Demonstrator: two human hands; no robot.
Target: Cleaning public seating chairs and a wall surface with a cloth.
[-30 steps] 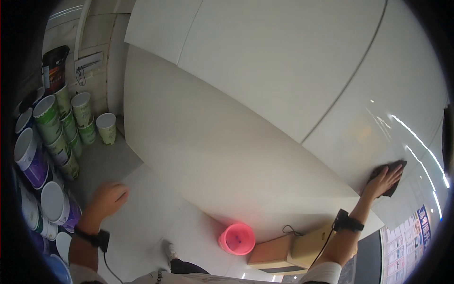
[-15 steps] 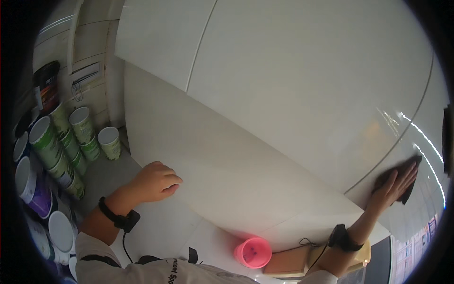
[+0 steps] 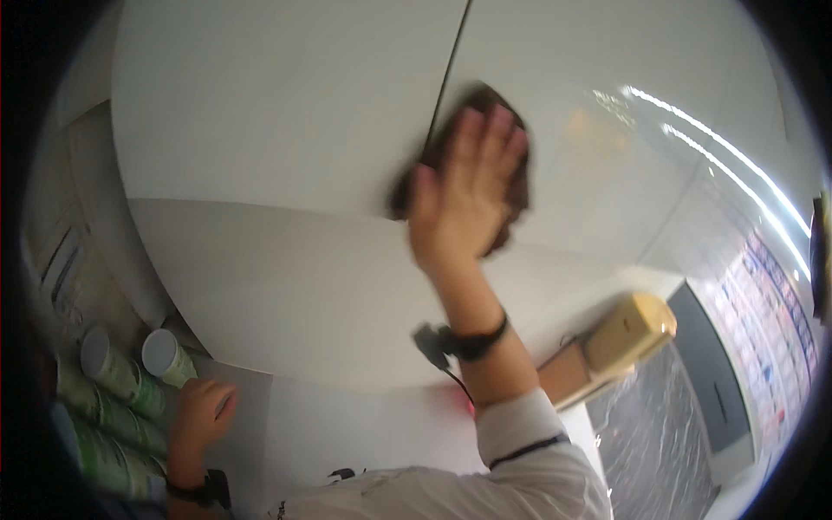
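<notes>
My right hand (image 3: 464, 191) lies flat on a dark brown cloth (image 3: 517, 186), its fingers stretched and spread. The palm presses the cloth against a large glossy white panel (image 3: 286, 113), just right of a dark seam; hand and cloth are slightly blurred. Low on the left, my left hand (image 3: 201, 416) hangs loosely curled beside stacked green-and-white tubs. Nothing shows in its fingers. Both wrists wear black straps with small cabled boxes.
Green-and-white tubs (image 3: 169, 357) are stacked on the floor at left. A yellow box-like container (image 3: 631, 331) stands at lower right, beside a grey panel (image 3: 712, 377). Behind my right arm a pink bucket (image 3: 468, 403) barely shows. The white panel overhangs a recessed lower face (image 3: 286, 286).
My right hand and the cloth have moved from the panel's right side to the seam near the middle. The view has shifted right. My left hand has dropped lower left, near the tubs.
</notes>
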